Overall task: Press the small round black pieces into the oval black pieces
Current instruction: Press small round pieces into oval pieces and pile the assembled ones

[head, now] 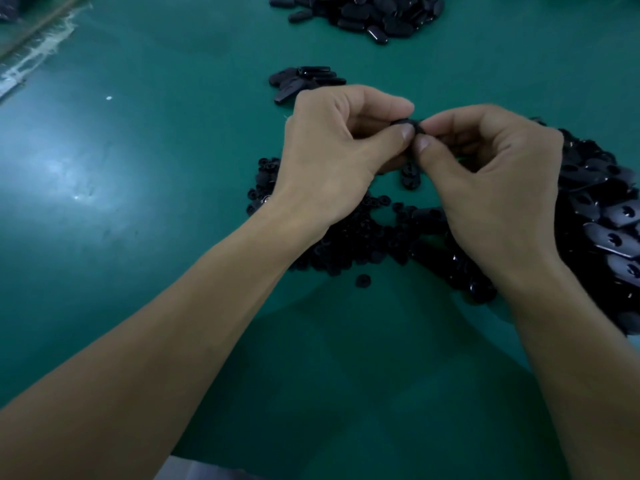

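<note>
**Operator:** Where is passage available?

**Technician:** Bare bench (121,220) spans the left half of the frame and the lower centre.

**Operator:** Obstructions?

**Technician:** Round-piece heap (356,244) at centre. Oval-piece heap (602,216) along the right edge. Small oval cluster (304,79) above centre. Large pile (374,15) at the top edge. White scrap (41,53) at upper left.

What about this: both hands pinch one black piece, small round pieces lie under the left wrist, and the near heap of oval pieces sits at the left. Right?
The head view shows the near heap of oval pieces at the right, by the right hand. Otherwise right: it and the left hand pinch one black piece; small round pieces lie under the left wrist.
</note>
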Tool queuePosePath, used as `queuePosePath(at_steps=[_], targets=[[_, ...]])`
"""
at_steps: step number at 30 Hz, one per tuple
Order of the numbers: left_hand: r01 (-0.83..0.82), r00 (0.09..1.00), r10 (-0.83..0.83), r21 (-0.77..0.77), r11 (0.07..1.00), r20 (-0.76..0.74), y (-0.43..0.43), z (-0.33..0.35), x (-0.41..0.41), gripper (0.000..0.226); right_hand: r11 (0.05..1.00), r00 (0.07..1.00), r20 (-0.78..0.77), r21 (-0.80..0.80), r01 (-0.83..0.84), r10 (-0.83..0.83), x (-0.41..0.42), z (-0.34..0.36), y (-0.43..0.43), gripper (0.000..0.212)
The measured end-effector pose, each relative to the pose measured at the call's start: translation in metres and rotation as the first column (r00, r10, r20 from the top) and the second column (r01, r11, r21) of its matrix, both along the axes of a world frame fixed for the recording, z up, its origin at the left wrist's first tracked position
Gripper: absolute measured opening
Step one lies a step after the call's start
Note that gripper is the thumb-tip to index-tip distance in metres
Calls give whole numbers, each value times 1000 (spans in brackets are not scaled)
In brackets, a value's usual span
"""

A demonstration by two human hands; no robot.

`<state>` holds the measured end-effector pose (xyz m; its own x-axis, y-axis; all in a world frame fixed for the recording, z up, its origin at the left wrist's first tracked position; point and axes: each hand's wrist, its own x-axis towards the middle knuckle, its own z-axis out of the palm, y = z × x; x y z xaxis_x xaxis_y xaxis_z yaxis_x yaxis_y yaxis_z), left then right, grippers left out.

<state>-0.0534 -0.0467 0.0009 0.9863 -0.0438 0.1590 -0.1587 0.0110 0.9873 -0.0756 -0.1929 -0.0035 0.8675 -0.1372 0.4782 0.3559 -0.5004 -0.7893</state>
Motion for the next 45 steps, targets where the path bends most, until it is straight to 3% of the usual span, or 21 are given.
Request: queuePosePath(at_steps=[7, 19, 29, 45], targets=[[-21, 997, 9, 147, 989, 81, 0, 0, 0, 22, 1000, 1000, 16, -3, 5, -5, -1, 1, -1, 16], [-17, 994, -3, 179, 984, 109, 1, -3, 1, 19, 993, 998, -66, 119, 16, -9, 3, -1, 0, 15], [-59, 984, 20, 219, 974, 176, -1, -4, 1, 22, 997, 999, -47, 77, 12, -8, 2, -1, 1, 20], [-28, 990, -9, 250, 968, 144, 1, -2, 0, 25, 927, 974, -185, 371, -52, 129, -1, 0, 4, 22]])
